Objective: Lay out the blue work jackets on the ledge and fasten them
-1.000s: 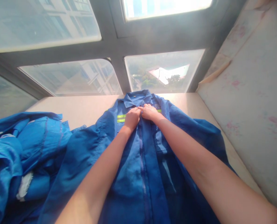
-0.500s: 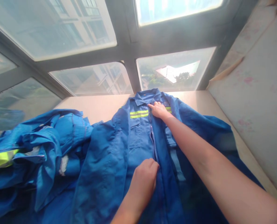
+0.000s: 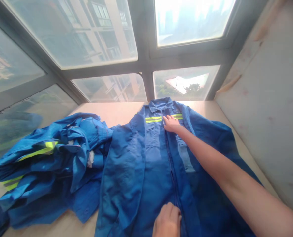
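A blue work jacket (image 3: 156, 168) lies front up, its collar toward the window and yellow-green stripes across its chest. My right hand (image 3: 171, 123) reaches in from the right and rests on the front flap at stripe level, fingers apart and laid on the cloth. Below it, the zipper (image 3: 170, 159) runs down the front. At the bottom of the view my left hand (image 3: 168, 220) is closed on the jacket's front edge beside the zipper; its fingertips are partly hidden.
To the left lies a crumpled heap of blue clothing (image 3: 69, 161) with yellow-green strips, touching the jacket's sleeve. Both are on a pale surface (image 3: 111, 110). Framed windows (image 3: 146, 61) rise behind, and a wall with peeling paper (image 3: 260, 108) bounds the right.
My right hand has slid from just under the collar down to the stripe. My left hand has moved lower along the front edge. The view has shifted, showing more of the heap.
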Demonstrator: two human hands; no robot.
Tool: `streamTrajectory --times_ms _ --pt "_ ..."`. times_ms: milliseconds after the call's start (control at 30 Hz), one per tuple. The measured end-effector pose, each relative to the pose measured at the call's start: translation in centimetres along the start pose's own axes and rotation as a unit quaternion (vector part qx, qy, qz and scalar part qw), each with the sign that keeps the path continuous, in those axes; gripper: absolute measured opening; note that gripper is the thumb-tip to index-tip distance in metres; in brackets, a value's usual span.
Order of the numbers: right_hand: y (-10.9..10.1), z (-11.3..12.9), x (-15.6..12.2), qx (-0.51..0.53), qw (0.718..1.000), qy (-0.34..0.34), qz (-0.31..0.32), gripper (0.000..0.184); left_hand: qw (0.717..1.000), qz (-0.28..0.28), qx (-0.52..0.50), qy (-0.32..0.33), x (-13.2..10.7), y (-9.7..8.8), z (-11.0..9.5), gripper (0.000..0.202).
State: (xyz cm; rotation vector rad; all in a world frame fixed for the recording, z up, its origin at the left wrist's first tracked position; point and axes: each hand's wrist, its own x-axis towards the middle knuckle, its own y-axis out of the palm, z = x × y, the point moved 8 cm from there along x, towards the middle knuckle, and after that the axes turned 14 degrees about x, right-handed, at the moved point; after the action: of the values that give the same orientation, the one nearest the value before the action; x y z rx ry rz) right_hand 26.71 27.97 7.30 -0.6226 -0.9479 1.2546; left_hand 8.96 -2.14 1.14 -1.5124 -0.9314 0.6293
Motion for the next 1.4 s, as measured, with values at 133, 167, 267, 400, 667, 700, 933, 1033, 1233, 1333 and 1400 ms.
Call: streamTrajectory --times_ms 133,167,267,400,667,700,933,1033,1233,1333,1400 --pt "1.1 4.1 -10.2 -0.012 1.000 -0.025 0.008 0.034 0.999 0.036 -0.022 0.004 0.8 -2.0 -0.4 0.019" --pt "1.6 5.1 -12.8 -0.011 0.999 -0.037 0.014 0.036 0.999 0.041 -0.028 0.003 0.7 -2.3 -0.5 0.018" --pt "3.1 6.9 -18.3 0.000 0.997 -0.066 0.041 0.049 0.998 0.047 -0.047 -0.004 0.4 -2.8 -0.6 0.019" --pt "3.9 6.3 -19.6 0.007 0.997 -0.039 0.063 0.054 0.998 0.015 -0.062 0.019 0.1 -3.6 -0.8 0.022" --pt "4.3 5.7 -17.8 0.008 0.997 -0.015 0.071 0.053 0.994 -0.014 -0.043 0.102 -3.0 -4.7 -3.2 0.024" --pt "4.4 5.7 -17.8 0.009 0.997 -0.012 0.073 0.054 0.993 -0.009 -0.030 0.112 -3.6 -4.9 -3.5 0.024" --pt "4.3 5.7 -17.7 0.019 0.996 -0.002 0.083 0.053 0.990 -0.040 -0.019 0.133 -5.8 -6.5 -3.5 0.025" --pt "3.9 6.0 -17.7 0.021 0.997 -0.008 0.074 0.051 0.988 -0.042 0.023 0.148 -5.9 -5.4 -4.1 0.024" --pt "3.8 6.2 -17.9 0.019 0.997 -0.007 0.071 0.049 0.983 -0.060 0.038 0.168 -5.8 -5.6 -4.9 0.020" --pt "3.7 6.4 -17.9 0.017 0.997 -0.006 0.073 0.049 0.985 -0.057 0.010 0.164 -5.6 -6.7 -4.7 0.019" --pt "3.5 6.5 -17.8 0.016 0.997 -0.002 0.078 0.050 0.987 -0.042 0.014 0.154 -5.6 -6.6 -4.7 0.021"
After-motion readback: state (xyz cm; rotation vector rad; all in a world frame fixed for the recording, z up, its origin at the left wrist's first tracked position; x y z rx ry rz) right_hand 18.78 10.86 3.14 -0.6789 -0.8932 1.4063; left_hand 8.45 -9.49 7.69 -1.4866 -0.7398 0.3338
